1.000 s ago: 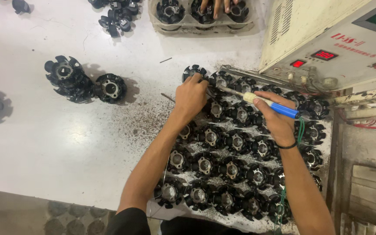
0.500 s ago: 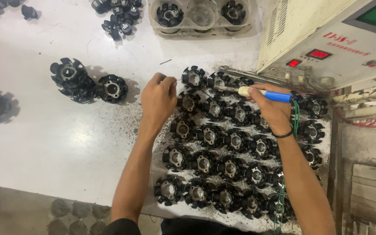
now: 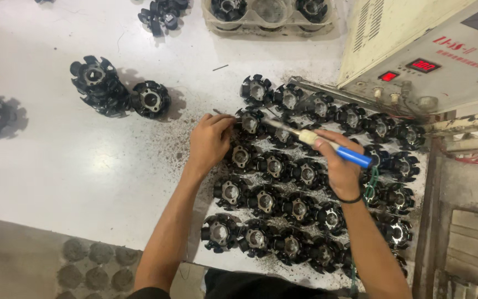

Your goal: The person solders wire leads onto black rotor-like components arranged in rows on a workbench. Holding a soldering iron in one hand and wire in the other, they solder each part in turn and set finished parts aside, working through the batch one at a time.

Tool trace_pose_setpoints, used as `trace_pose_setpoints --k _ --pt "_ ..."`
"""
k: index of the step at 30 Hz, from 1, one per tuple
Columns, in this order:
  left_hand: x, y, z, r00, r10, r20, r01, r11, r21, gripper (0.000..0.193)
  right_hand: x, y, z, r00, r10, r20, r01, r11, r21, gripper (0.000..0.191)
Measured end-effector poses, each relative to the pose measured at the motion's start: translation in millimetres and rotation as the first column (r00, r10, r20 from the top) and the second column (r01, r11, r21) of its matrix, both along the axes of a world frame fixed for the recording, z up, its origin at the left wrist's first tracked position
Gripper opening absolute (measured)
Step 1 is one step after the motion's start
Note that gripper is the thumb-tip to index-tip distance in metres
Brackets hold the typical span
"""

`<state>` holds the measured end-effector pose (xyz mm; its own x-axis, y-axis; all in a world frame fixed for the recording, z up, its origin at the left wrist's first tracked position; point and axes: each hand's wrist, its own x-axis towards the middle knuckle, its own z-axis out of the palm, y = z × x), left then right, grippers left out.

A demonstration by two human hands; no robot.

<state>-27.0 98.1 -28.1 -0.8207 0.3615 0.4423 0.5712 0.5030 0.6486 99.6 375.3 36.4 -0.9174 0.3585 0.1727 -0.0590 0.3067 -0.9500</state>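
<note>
White workbench (image 3: 84, 166), speckled with dark grit, carrying rows of black motor cores (image 3: 275, 210).

Nearest rows are sitting untouched. Beyond them the left hand (image 3: 210, 141) is pinching a thin wire (image 3: 221, 114) against one core (image 3: 249, 122), fingers closed. Right hand (image 3: 338, 166) is gripping a blue-handled soldering iron (image 3: 327, 145), long axis slanting up-left, tip just right of the left fingertips. Farther off: a grey control box (image 3: 416, 50), a tray (image 3: 272, 22).

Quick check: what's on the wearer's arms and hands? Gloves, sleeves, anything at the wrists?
No gloves: both the left hand and the right hand are bare, fingers uncovered. Both forearms are bare as far as the frame shows; no sleeve cuffs are visible on them. The right wrist carries a thin dark band. The left wrist shows nothing worn. No rings or markings can be made out.
</note>
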Motion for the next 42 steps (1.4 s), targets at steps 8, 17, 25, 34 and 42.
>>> trace_pose_setpoints --k 8,17,25,34,42 --pt "8 0 1 0.996 0.051 -0.067 -0.055 0.996 -0.068 0.014 -5 -25 6 0.984 0.144 0.108 -0.163 0.965 0.205 0.028" --pt "8 -3 4 0.994 0.027 -0.103 -0.038 0.993 -0.110 0.014 -4 -26 8 0.983 0.130 0.126 -0.155 0.966 0.208 0.028" --pt "8 3 -10 0.993 0.013 -0.116 -0.030 0.989 -0.147 0.015 -9 -35 19 0.981 0.095 0.167 -0.125 0.976 0.180 0.025" --pt "11 7 -12 0.995 -0.018 -0.094 0.003 0.987 -0.163 0.019 -34 -43 34 0.969 0.096 0.227 -0.110 0.993 0.051 0.020" --pt "14 13 -11 0.999 0.001 -0.037 -0.002 1.000 -0.025 0.013 -34 -46 33 0.972 0.093 0.216 -0.099 0.995 0.017 0.020"
